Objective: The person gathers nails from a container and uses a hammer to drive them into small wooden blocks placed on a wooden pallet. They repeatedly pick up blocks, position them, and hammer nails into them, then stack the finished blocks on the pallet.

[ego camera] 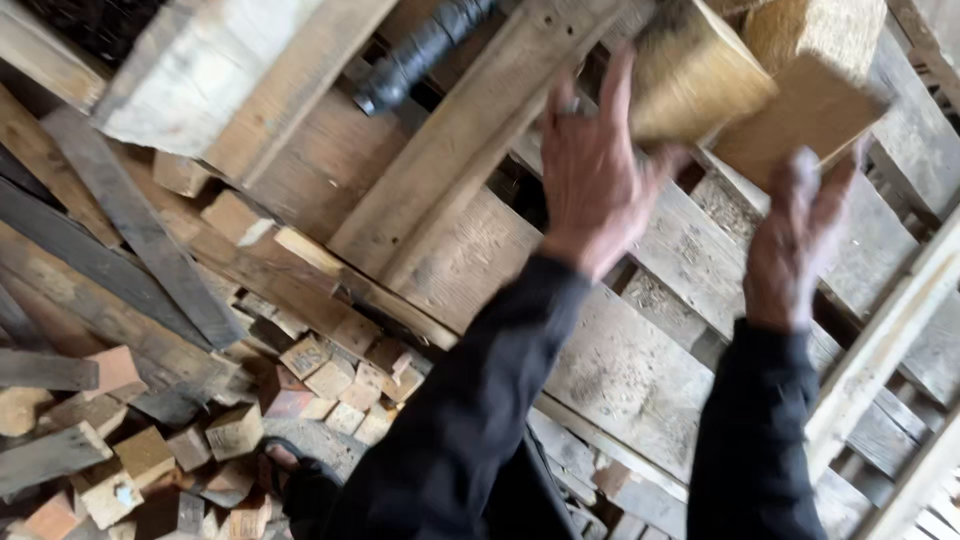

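Note:
My left hand (598,175) reaches up with fingers spread and presses against a tan pressed-wood pallet block (690,75) near the top of the view. My right hand (800,235) is raised beside it, its fingertips against the underside of a second, larger block (815,95) at the upper right. Both arms wear dark sleeves. Both blocks sit on a tilted wooden pallet (600,370) of pale planks. Motion blur hides whether either hand fully grips its block.
A long plank (470,130) lies diagonally across the pallet. A black cylindrical handle (420,50) pokes out at the top. Loose boards (130,230) and several small wood offcuts (230,430) are heaped at the lower left. A pale pallet slat (890,340) runs along the right.

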